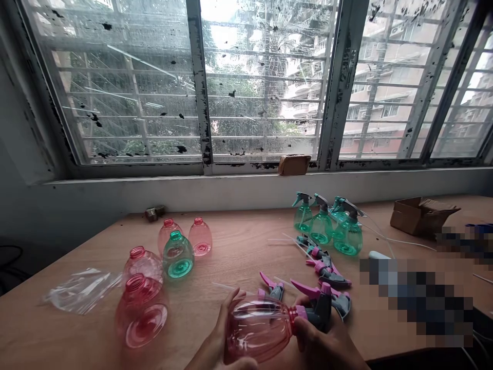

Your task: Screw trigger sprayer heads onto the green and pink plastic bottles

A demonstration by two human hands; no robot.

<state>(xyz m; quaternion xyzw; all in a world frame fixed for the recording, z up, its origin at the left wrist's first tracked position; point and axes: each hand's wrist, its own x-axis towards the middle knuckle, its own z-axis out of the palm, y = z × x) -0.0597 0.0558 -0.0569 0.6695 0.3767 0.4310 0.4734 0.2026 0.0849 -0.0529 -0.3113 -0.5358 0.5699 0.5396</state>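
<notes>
A clear pink spray bottle lies sideways between my hands, its neck pointing right. My left hand is wrapped round the base end of the bottle. At the neck, my right hand grips the pink-and-grey spray head, which sits on the bottle's mouth; whether it is fully screwed on I cannot tell. Just beyond the hands lie loose pink-and-grey spray heads with thin tubes. Pink bottles without heads and one green bottle without a head stand to the left.
Several green bottles with spray heads stand at the back right. Near them is an open cardboard box. A clear plastic bag lies at the left of the wooden table. Blurred items cover the right side. A window runs behind.
</notes>
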